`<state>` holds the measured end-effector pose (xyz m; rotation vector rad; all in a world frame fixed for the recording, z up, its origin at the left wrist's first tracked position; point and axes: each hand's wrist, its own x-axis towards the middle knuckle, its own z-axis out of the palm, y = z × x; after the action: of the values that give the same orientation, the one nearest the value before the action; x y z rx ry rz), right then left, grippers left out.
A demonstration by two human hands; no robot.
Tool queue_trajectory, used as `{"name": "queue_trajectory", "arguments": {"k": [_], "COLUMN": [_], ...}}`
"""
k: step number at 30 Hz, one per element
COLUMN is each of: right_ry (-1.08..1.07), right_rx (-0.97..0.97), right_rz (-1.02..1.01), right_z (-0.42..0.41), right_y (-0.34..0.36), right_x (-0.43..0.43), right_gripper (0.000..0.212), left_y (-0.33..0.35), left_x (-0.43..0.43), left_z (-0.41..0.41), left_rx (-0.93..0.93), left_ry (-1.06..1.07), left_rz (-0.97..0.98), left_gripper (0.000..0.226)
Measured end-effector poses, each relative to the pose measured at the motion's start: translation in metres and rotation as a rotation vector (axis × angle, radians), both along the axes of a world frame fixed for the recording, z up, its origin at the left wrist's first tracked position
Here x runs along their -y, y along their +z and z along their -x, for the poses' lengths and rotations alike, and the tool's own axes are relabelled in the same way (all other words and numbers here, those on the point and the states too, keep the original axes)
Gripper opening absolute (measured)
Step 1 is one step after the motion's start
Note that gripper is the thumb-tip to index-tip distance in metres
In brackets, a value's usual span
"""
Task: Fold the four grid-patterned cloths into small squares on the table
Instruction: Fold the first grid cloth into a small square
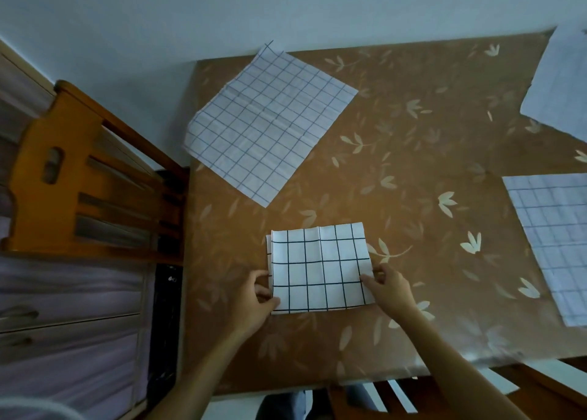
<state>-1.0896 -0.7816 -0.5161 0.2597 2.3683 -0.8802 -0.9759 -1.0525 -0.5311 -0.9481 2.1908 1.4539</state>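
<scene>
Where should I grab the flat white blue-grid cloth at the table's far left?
Pinch the near corner of the white blue-grid cloth, reaching in from the near side. It lies flat and turned diagonally, so that corner points toward you, closest and uncovered.

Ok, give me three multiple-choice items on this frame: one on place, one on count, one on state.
1. Where does the folded cloth lie?
A) near the table edge, between left hand and right hand
B) far corner
C) on the floor
2. Grid cloths in view?
A) two
B) four
C) six
3. The far left cloth is:
A) rolled
B) crumpled
C) spread flat
A: both hands pinch its sides.
B: corner cloth and right cloth complete four.
C: only creases show.
</scene>
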Motion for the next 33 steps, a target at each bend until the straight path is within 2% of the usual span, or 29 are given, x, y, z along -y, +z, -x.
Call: {"name": "queue_trajectory", "arguments": {"k": [7,12,15,17,19,22,25,28,31,33], "right_ry": [-0.046,-0.037,-0.045,0.053,0.192,0.387,0.593,0.745,0.778,0.789], "right_rx": [-0.004,-0.050,-0.134,-0.349,-0.522,-0.641,-0.586,-0.528,-0.527,-0.522], "right_rz": [-0.010,-0.017,-0.060,-0.186,-0.260,-0.239,-0.189,-0.189,-0.234,-0.277], "right_z": [-0.006,-0.008,-0.014,-0.019,-0.024,-0.028,-0.032,-0.035,-0.031,-0.025], "right_y": [0.003,0.003,0.004,-0.001,-0.005,-0.014,-0.031,-0.053,-0.065,-0.066], "right_x": [0.008,0.010,0.013,0.014,0.022,0.046,0.067,0.069,0.058,0.048], "right_gripper": [0.030,0.031,0.030,0.035,0.039,0.041,0.056,0.063,0.061,0.067], "left_y": [0.008,0.010,0.019,0.020,0.014,-0.002,-0.019,-0.033,-0.040,-0.040], "left_x": [0.002,0.002,-0.003,-0.010,-0.020,-0.043,-0.064,-0.064,-0.051,-0.043], "left_z": [-0.008,-0.008,-0.004,0.002,0.009,0.018,0.020,0.016,0.007,0.002], "left_rx": [0.033,0.054,-0.001,-0.139,-0.279,-0.361,-0.407,-0.355,-0.267,-0.220], "left_ry": [-0.143,-0.195,-0.228,-0.288,-0.379,-0.543,-0.704,-0.759,-0.785,-0.788], "left_rz": [0.163,0.229,0.422,0.608,0.714,0.816,0.824,0.777,0.792,0.793], "left_gripper": [0.060,0.061,0.054,0.045,0.042,0.048,0.053,0.056,0.063,0.070]}}
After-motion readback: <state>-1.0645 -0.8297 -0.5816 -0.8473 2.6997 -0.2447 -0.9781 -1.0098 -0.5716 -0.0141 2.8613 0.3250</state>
